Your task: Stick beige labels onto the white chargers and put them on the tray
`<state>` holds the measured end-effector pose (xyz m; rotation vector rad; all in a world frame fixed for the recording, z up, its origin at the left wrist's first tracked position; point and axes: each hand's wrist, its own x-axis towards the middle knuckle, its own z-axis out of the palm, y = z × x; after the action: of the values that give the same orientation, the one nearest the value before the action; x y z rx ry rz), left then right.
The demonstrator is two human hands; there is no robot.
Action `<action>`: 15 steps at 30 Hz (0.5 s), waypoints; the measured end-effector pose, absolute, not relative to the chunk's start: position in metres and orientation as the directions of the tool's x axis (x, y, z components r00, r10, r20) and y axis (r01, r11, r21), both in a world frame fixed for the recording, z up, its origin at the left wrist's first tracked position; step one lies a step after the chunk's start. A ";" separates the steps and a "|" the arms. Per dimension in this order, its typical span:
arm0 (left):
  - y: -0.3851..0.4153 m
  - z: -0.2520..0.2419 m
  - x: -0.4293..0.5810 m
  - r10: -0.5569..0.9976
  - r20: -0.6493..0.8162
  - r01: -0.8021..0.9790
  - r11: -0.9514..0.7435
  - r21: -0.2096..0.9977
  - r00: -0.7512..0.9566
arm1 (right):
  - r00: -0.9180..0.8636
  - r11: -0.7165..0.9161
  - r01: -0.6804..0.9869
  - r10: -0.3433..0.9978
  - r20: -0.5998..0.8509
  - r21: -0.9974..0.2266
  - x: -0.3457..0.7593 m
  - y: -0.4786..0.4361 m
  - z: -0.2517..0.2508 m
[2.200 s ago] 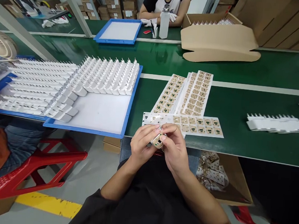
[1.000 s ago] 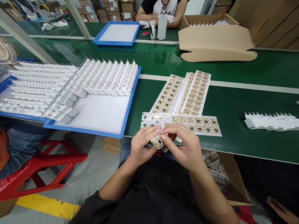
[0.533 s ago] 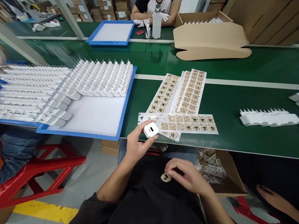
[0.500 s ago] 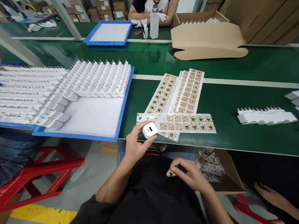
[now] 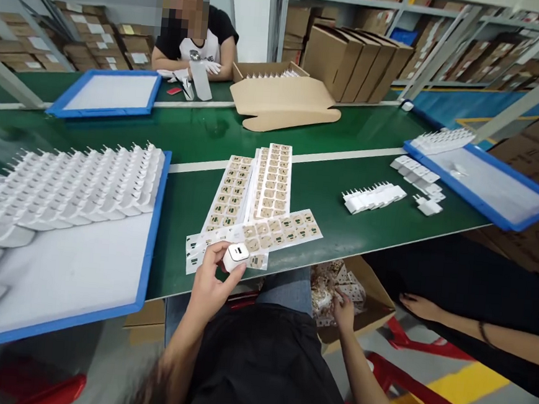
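Note:
My left hand (image 5: 214, 278) pinches a white USB charger (image 5: 236, 257) between thumb and fingers, its port face turned up. It is held just above the table's front edge, before the sticker sheets (image 5: 274, 230), which carry rows of tan and dark green rounded squares. Below the table edge on the right, my right hand (image 5: 345, 312) reaches over a cardboard box (image 5: 374, 297) full of clear and tan scraps (image 5: 333, 282). Its fingers are half curled against the scraps, and whether anything is in them cannot be made out.
Left stands a blue-rimmed tray (image 5: 152, 242) with rows of white chargers (image 5: 89, 181). More chargers (image 5: 375, 198) lie to the right, near another blue tray (image 5: 499, 183). Across the table sits a person (image 5: 202, 47) behind an open carton (image 5: 282, 100). A co-worker's arm (image 5: 465, 323) is at right.
My right hand has moved from my lap, where it held a small tan piece, to the box of scraps. The view has turned right. My left hand still holds the charger.

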<state>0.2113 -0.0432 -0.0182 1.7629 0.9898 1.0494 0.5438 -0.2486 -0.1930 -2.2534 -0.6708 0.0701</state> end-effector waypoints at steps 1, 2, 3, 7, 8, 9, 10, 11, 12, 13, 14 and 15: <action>-0.041 -0.017 0.212 0.903 0.270 0.219 -0.354 0.909 0.334 | 0.855 -0.541 0.451 0.491 0.169 -0.710 0.544 -0.249 -0.192; -0.039 -0.015 0.212 0.898 0.289 0.230 -0.373 0.899 0.331 | 0.842 -0.501 0.465 0.506 0.189 -0.730 0.543 -0.249 -0.189; -0.037 -0.013 0.213 0.891 0.309 0.239 -0.396 0.886 0.331 | 0.828 -0.460 0.477 0.521 0.207 -0.749 0.541 -0.248 -0.183; -0.035 -0.005 0.223 0.822 0.388 0.250 -0.514 0.820 0.418 | 0.715 -0.242 0.585 0.603 0.352 -0.774 0.516 -0.235 -0.128; -0.036 -0.003 0.227 0.788 0.405 0.231 -0.549 0.803 0.463 | 0.628 -0.127 0.642 0.654 0.422 -0.756 0.506 -0.228 -0.107; -0.038 -0.002 0.233 0.749 0.420 0.201 -0.580 0.789 0.513 | 0.508 0.009 0.693 0.704 0.496 -0.721 0.496 -0.220 -0.086; -0.040 0.000 0.240 0.703 0.426 0.164 -0.605 0.779 0.569 | 0.375 0.134 0.729 0.742 0.555 -0.671 0.486 -0.211 -0.065; -0.043 0.001 0.247 0.657 0.422 0.129 -0.620 0.774 0.625 | 0.242 0.224 0.757 0.776 0.583 -0.613 0.477 -0.201 -0.045; -0.046 0.002 0.254 0.614 0.406 0.106 -0.627 0.772 0.677 | 0.120 0.294 0.780 0.797 0.593 -0.552 0.469 -0.191 -0.029; -0.048 0.002 0.261 0.581 0.384 0.094 -0.627 0.773 0.718 | 0.017 0.347 0.793 0.808 0.589 -0.500 0.463 -0.182 -0.016; -0.051 0.002 0.267 0.559 0.362 0.091 -0.624 0.776 0.746 | -0.057 0.384 0.801 0.812 0.580 -0.459 0.458 -0.174 -0.007; -0.052 0.002 0.272 0.551 0.342 0.096 -0.617 0.781 0.761 | -0.101 0.407 0.805 0.811 0.577 -0.431 0.455 -0.168 -0.002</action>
<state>0.2716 -0.0521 0.0020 2.1594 0.4818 0.7321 0.4550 -0.1675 -0.0024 -1.3827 -1.8852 0.0085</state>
